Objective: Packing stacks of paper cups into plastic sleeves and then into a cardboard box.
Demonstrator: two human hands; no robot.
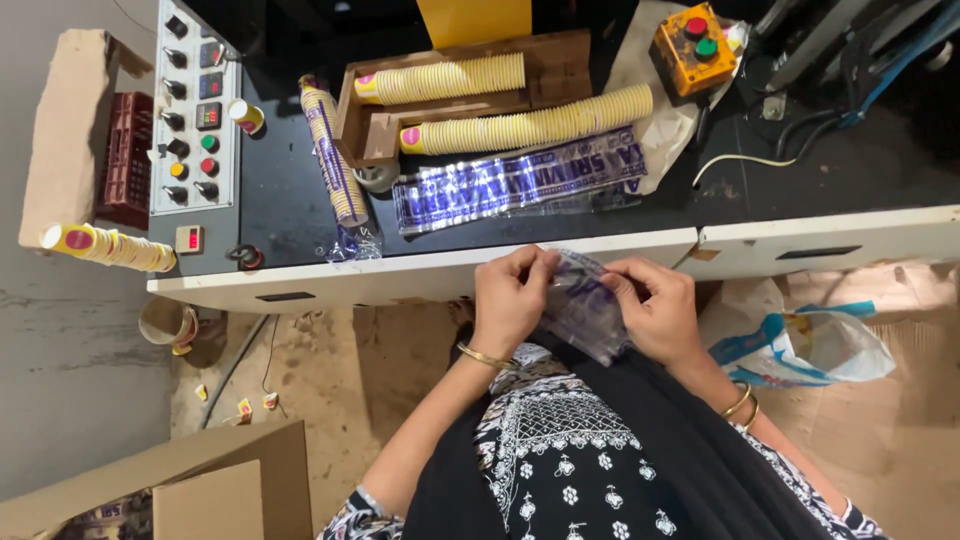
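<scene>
Clear plastic sleeve [585, 305], purple print, crumpled btwn left hand [510, 300] & right hand [655, 310].

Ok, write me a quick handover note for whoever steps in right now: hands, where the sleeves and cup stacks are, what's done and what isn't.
Left hand and right hand: both pinch one clear printed plastic sleeve held over the lap; no cups in it.
On the black worktop: one filled sleeve of cups, one flat empty sleeve, two bare cup stacks, one in the wooden tray and one in front of it.
Another bare stack lies at the left end.
Done: one stack bagged. Left: the bare stacks.
</scene>
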